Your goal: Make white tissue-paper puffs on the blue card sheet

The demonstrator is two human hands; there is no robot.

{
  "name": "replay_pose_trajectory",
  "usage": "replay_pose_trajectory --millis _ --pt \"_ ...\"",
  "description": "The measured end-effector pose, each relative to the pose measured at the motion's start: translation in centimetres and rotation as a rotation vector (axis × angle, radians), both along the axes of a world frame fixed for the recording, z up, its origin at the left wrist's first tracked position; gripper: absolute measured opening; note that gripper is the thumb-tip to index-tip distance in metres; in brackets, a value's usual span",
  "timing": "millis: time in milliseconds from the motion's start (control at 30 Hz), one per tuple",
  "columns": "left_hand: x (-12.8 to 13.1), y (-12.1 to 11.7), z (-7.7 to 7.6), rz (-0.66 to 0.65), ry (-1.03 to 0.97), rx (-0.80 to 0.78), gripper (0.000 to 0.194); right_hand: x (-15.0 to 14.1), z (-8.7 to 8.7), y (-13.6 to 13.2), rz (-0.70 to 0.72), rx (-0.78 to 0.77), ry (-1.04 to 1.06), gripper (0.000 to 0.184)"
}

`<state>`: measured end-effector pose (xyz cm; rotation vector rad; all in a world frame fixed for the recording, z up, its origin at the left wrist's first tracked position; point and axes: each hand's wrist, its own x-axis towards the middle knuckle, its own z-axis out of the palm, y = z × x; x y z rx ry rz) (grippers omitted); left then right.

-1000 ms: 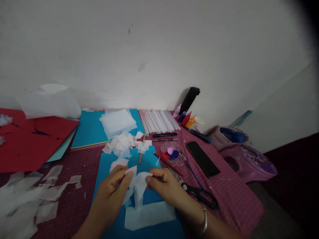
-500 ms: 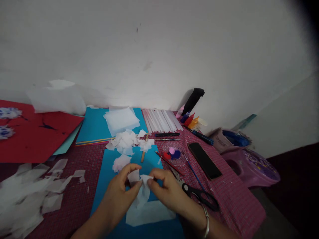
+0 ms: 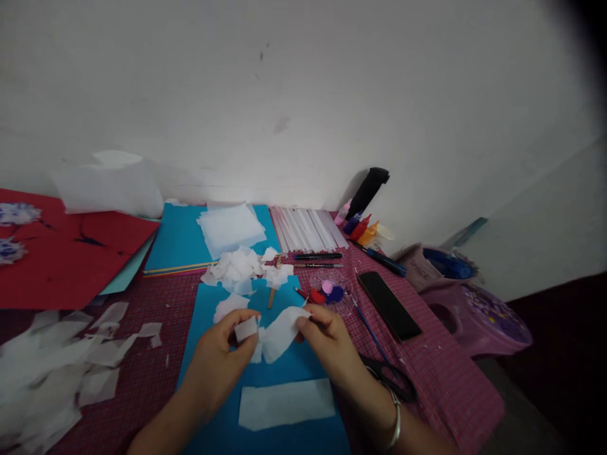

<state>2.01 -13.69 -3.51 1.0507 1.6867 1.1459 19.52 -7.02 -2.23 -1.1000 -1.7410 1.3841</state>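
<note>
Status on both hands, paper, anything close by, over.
Left hand, right hand: each pinching white paper, one piece or two unclear. White strip flat on blue sheet. Scissors beside right wrist.

I'm getting dim, greyish light, its source out of sight. A soft shadow falls on the wall beside the black object at the table's far edge. Past its right edge the floor sinks toward black; blurred darkness covers my upper right corner. The held paper looks slightly soft.
</note>
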Motion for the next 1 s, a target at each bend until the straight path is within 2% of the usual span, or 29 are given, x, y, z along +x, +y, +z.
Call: replay_pose_trajectory --millis 133,300,400,533,633,700,800,900,1000 --pt "0.0 0.1 0.1 0.008 -0.013 -0.023 0.034 0.8 0.2 0.9 -0.097 -0.005 0.096 0.025" --pt "-0.2 0.2 0.4 0.019 -0.037 -0.033 0.034 1.7 0.1 2.2 -0.276 -0.177 0.236 0.023" --pt "-0.4 0.3 1.2 0.016 -0.023 -0.026 0.024 1.6 -0.2 2.4 -0.210 -0.158 0.253 0.022" --pt "-0.3 0.1 2.6 0.015 0.024 -0.007 0.021 1.0 -0.6 1.7 -0.038 -0.032 0.111 0.026" --pt "0.5 -0.3 3.1 0.046 -0.015 0.032 0.023 0.6 -0.4 0.9 0.013 0.142 -0.051 0.030" --pt "1.1 -0.6 3.1 0.063 -0.060 0.040 0.024 0.4 -0.1 0.3 0.029 0.279 -0.156 0.034" --pt "1.6 -0.8 2.6 -0.009 -0.131 -0.011 0.029 0.1 0.2 -0.4 0.098 0.432 -0.258 0.034" --pt "1.8 -0.9 2.1 -0.080 -0.189 -0.036 0.035 -0.1 0.4 -1.0 0.158 0.560 -0.348 0.029" --pt "2.0 -0.9 1.9 -0.081 -0.211 -0.019 0.034 -0.2 0.5 -1.4 0.161 0.685 -0.421 0.022"
